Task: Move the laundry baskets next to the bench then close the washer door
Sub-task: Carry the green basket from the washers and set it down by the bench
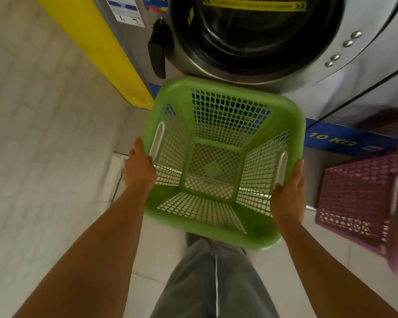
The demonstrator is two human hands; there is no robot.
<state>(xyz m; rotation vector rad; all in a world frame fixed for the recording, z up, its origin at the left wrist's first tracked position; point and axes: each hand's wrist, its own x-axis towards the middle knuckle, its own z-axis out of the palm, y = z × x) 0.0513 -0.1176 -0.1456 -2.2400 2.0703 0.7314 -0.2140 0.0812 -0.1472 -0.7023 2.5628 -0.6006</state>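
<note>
An empty green laundry basket (218, 102) hangs in front of me, lifted off the floor just below the washer. My left hand (139, 167) grips its left rim beside the handle slot. My right hand (288, 196) grips the right rim by the other slot. A pink laundry basket (359, 193) stands on the floor to the right, partly cut off by the frame. The washer door (257, 35), round with a dark glass window and a black handle (157, 51), is right above the green basket. No bench is in view.
The steel washer front (365, 72) with a blue "10 KG" strip (345, 140) fills the top right. A yellow panel (106, 49) runs along its left side. Pale tiled floor (44, 145) spreads to the left. My grey trouser legs (214, 283) are below the basket.
</note>
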